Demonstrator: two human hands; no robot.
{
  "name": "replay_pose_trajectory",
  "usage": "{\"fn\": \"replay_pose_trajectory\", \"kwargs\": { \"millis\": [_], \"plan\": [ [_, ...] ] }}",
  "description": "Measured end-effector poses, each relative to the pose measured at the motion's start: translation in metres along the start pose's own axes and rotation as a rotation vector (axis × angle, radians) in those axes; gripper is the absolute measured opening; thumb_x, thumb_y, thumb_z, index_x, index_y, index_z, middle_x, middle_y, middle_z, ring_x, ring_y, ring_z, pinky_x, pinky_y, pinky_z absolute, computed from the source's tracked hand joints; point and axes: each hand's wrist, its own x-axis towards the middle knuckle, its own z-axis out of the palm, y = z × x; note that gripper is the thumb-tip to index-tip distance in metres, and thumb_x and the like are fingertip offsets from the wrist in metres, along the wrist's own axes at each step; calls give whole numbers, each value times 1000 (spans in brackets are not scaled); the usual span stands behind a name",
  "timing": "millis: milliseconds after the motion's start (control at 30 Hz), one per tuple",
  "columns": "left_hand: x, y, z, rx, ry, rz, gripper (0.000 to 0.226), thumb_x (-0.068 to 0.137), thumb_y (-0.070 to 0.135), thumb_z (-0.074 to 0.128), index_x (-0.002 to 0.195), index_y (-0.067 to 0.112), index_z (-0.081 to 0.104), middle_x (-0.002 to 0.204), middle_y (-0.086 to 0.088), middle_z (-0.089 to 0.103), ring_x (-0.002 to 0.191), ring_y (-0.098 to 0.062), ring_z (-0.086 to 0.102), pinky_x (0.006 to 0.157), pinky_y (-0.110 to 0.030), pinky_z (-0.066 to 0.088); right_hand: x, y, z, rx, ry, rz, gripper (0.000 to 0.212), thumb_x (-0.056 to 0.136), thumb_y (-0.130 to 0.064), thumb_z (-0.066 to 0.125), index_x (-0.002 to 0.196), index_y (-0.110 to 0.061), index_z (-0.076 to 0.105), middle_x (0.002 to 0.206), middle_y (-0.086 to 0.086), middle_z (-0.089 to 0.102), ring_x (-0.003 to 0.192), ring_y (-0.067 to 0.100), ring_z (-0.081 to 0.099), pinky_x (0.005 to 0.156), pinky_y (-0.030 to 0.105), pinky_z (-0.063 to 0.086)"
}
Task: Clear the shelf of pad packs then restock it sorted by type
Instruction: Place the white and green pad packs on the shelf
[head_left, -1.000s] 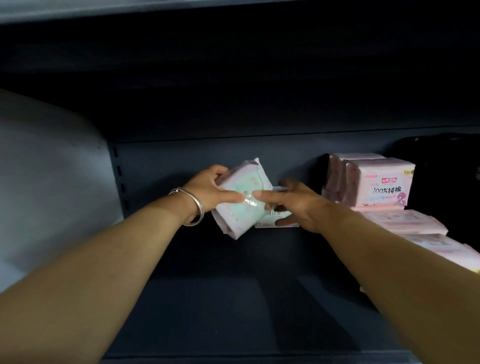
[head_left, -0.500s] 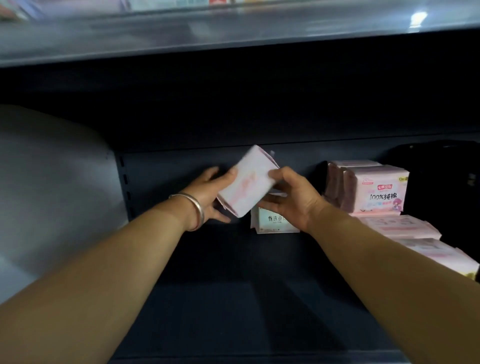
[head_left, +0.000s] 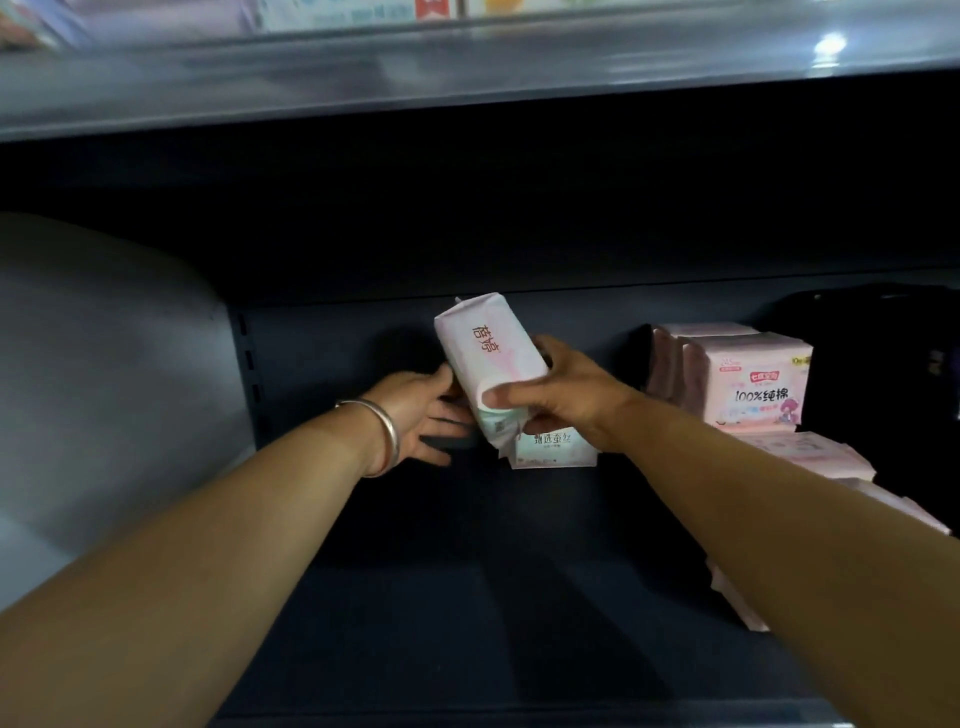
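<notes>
Held pack: I logged one pad pack (head_left: 491, 364), lifted clear of the shelf (head_left: 467, 597) and tilted, top leaning toward the back wall, above the rear middle of the shelf.
Right grip: my right hand (head_left: 566, 397) was clamped on the held pack's lower end, thumb across the front face, fingers wrapped behind. I judged this as carrying it for placement.
Left grip: my left hand (head_left: 421, 415) sat just left of the pack with fingers straight and apart, their tips reaching under its lower edge; contact I could not confirm. I judged it as steadying or guiding, not gripping.
Look of held pack: soft white-pink wrapper, red characters down the face, pale green patch at the lower end, crimped seam at top.
Standing pack: a second pack (head_left: 553, 447), white with dark print, stood at the rear middle of the shelf, directly below the held one and partly hidden by my right hand. Same type, as far as I could tell, which would explain the spot.
Pink group: boxed pink packs (head_left: 753, 384) stood at the rear right of the shelf; flat pink packs (head_left: 805, 457) lay in front of them, running toward the right front edge.
Bracelet: metal bracelet (head_left: 382, 431) on the left wrist.
Stage: restocking, as I judged it.
</notes>
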Motion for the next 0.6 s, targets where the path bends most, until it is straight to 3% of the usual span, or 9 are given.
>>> {"fn": "replay_pose_trajectory", "kwargs": {
  "millis": [33, 133, 233, 300, 400, 500, 600],
  "plan": [
    [1, -1, -2, -11, 27, 32, 48, 98, 23, 46, 141, 6, 32, 118, -21, 59, 106, -33, 59, 89, -56, 48, -2, -1, -4, 11, -8, 27, 68, 66, -20, 83, 124, -21, 47, 112, -1, 61, 95, 18, 64, 70, 33, 57],
    [3, -5, -8, -39, 74, 130, 86, 84, -3, 63, 147, 25, 12, 126, -10, 51, 108, -30, 57, 81, -51, 52, -7, -5, -15, 25, -78, 79, 44, 76, -18, 73, 117, -14, 56, 104, 6, 65, 91, 21, 65, 78, 39, 58],
    [1, -5, -12, -12, -9, 147, 84, 73, 2, 73, 139, 28, 29, 126, -2, 54, 111, -29, 59, 87, -52, 52, -9, -7, -18, 110, -90, 61, 34, 81, -20, 68, 113, -9, 61, 103, 9, 68, 97, 25, 66, 79, 42, 58],
    [4, -6, -9, -69, 23, 148, 81, 72, 7, 76, 137, 24, 32, 121, -8, 59, 101, -30, 65, 84, -49, 55, -7, -9, -12, 48, -64, 42, 55, 73, -28, 78, 120, -14, 54, 110, 3, 64, 100, 22, 65, 76, 39, 59],
    [8, -1, 4, -73, 112, 208, 66, 78, 9, 73, 132, 15, 34, 122, -13, 59, 98, -30, 66, 79, -43, 57, 2, -7, -3, -260, 54, -30, 91, 57, -31, 89, 133, -21, 39, 122, 1, 53, 107, 19, 59, 82, 37, 57],
    [19, 5, 12, -118, 134, 264, 50, 86, 0, 62, 129, 10, 38, 126, -17, 54, 102, -33, 62, 82, -43, 55, 10, -12, -14, -434, 253, -107, 87, 62, -26, 87, 136, -21, 42, 125, 5, 42, 108, 20, 52, 89, 29, 50],
    [32, 1, 16, -70, 191, 234, 50, 91, -4, 52, 136, 11, 38, 133, -11, 46, 109, -29, 54, 88, -45, 51, 17, -17, -31, -542, 279, -93, 85, 69, -17, 82, 142, -20, 38, 130, 8, 33, 113, 24, 48, 102, 34, 44]
  ]
}}
